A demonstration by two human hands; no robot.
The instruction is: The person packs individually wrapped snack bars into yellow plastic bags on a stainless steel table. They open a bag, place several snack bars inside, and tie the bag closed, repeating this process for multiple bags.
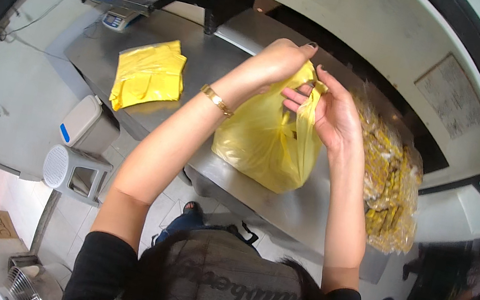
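Note:
A filled yellow plastic bag [258, 137] stands on the steel table in front of me, its handles pulled upward. My left hand [281, 64], below a gold bracelet on the wrist, is closed on the bag's top; its grip is partly hidden behind the back of the hand. On the other side, my right hand [331, 108] has a twisted yellow handle across its palm, with the thumb raised and the fingers curled behind the plastic. What the bag contains cannot be made out through the plastic.
A stack of flat yellow bags [149, 75] lies on the steel table [205, 57] at the left, near a small digital scale [120, 18]. Clear packs of yellowish items [391, 183] are heaped at the right. A white stool [74, 172] and lidded bin [90, 123] stand on the floor.

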